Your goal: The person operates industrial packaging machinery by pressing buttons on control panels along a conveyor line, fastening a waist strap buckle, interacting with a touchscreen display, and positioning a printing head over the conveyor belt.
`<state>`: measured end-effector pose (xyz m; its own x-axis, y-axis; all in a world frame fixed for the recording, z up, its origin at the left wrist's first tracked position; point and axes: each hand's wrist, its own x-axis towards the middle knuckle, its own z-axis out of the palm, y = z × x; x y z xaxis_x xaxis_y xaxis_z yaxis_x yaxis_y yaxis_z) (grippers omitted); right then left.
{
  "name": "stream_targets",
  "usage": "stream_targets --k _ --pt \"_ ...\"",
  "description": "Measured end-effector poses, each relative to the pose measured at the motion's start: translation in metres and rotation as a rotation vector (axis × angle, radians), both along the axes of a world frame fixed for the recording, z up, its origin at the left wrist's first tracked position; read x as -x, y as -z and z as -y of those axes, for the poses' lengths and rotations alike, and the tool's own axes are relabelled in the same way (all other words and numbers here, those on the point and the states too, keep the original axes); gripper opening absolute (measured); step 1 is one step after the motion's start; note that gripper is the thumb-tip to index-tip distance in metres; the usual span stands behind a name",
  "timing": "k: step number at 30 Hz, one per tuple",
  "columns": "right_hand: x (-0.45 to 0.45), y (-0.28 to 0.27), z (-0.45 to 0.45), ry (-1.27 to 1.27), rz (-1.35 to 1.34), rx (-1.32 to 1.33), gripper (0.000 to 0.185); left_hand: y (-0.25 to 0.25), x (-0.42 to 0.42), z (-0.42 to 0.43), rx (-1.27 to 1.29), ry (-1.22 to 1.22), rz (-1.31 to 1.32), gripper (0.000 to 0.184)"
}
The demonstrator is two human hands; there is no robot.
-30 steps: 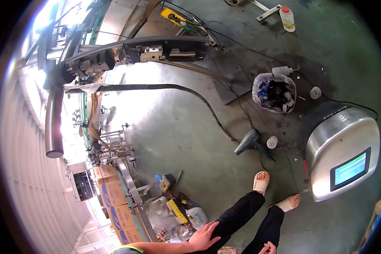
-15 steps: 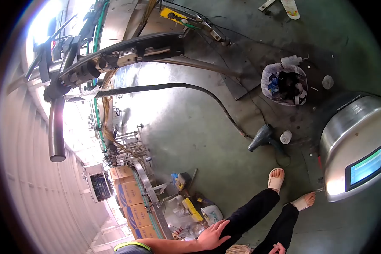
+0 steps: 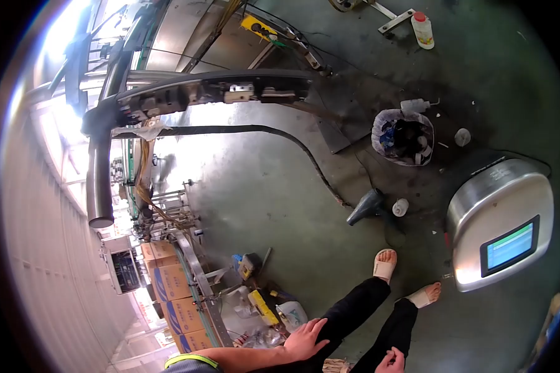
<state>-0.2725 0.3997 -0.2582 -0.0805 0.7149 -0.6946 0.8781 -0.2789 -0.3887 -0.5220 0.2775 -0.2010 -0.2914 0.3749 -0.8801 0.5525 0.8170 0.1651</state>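
Note:
My left hand (image 3: 305, 340) lies flat across one leg of the black trousers (image 3: 356, 311), its fingers stretched out and apart. Nothing is held in it. At the bottom edge, my right hand (image 3: 391, 361) rests on the other leg, fingers curled in loosely, with no object visible in them. Both feet, in pale open-toed slippers (image 3: 384, 268), stand on the green floor. Beyond the feet a dark hair dryer (image 3: 368, 206) lies on its side with its cord trailing, beside a small white bottle (image 3: 401, 207).
A steel machine with a lit screen (image 3: 509, 246) stands to the right. A lined bin (image 3: 378, 138) holds rubbish. A dark metal arm (image 3: 199, 93) with a hanging black hose (image 3: 255, 128) spans the upper left. Cardboard boxes (image 3: 171, 283) line a conveyor, near a white jug (image 3: 292, 316).
The view has shifted, so most floor objects appear farther left, and a red-capped bottle shows more fully at the top. My left hand stays on the leg; more of my right hand shows.

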Motion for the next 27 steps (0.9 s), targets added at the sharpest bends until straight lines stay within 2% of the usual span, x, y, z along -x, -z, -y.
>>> stream_targets --k 9,12,16,21,27 --pt "-0.011 0.012 0.019 -0.119 0.041 -0.051 0.019 -0.002 -0.005 0.013 -0.05 -0.007 -0.019 0.071" --pt "-0.014 0.026 0.031 -0.003 -0.025 -0.128 0.011 -0.001 -0.007 0.021 -0.069 -0.008 -0.019 0.071" --pt "-0.015 0.025 0.034 -0.015 -0.014 -0.113 0.011 -0.001 -0.004 0.023 -0.005 -0.01 0.0 0.072" --pt "-0.012 0.028 0.038 -0.035 -0.039 -0.171 0.01 -0.002 0.0 0.025 -0.03 -0.02 0.001 0.072" --pt "-0.012 0.037 0.046 -0.006 -0.031 -0.116 0.011 -0.002 0.0 0.032 -0.021 -0.055 0.004 0.073"
